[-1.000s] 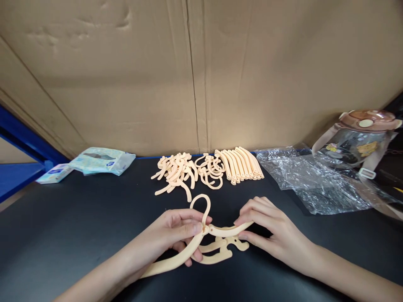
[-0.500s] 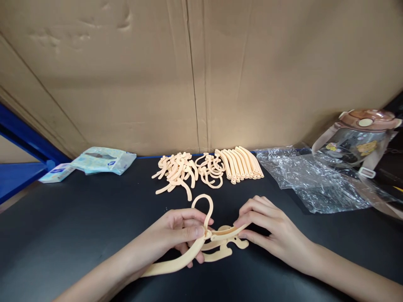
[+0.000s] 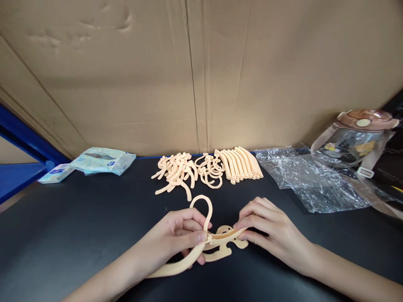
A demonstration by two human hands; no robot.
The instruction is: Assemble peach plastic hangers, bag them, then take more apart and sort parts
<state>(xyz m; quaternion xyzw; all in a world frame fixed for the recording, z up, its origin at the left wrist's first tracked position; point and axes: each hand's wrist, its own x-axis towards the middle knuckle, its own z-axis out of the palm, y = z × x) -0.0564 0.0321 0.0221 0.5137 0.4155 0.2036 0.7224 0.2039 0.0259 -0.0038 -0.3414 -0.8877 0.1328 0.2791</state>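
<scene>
My left hand point(image 3: 181, 235) is closed around the joint of a cream plastic hanger, thumb on top. The hanger's curved hook point(image 3: 210, 209) rises above the fingers, and one hanger arm point(image 3: 179, 268) slopes down to the lower left. In my right hand point(image 3: 267, 222), fingers and thumb pinch the far end of a second hanger arm point(image 3: 226, 239). Its inner end meets the joint at my left thumb; whether it is locked in cannot be seen. Behind and below lies a flat cream piece point(image 3: 220, 253) with rounded cutouts, partly covered by the second arm and my left fingers.
On the black table point(image 3: 78, 235) lie a pile of small curved pieces point(image 3: 178, 167), several loose hooks point(image 3: 211, 170) and a row of hanger arms point(image 3: 241, 163). Crumpled clear plastic point(image 3: 327, 180) and a strapped bottle point(image 3: 355, 142) are right; a tissue pack point(image 3: 103, 159) is left.
The second arm's inner end has come closer against the joint and tilted slightly. My left hand has shifted a little to the right with the hanger; my right hand is nearly still.
</scene>
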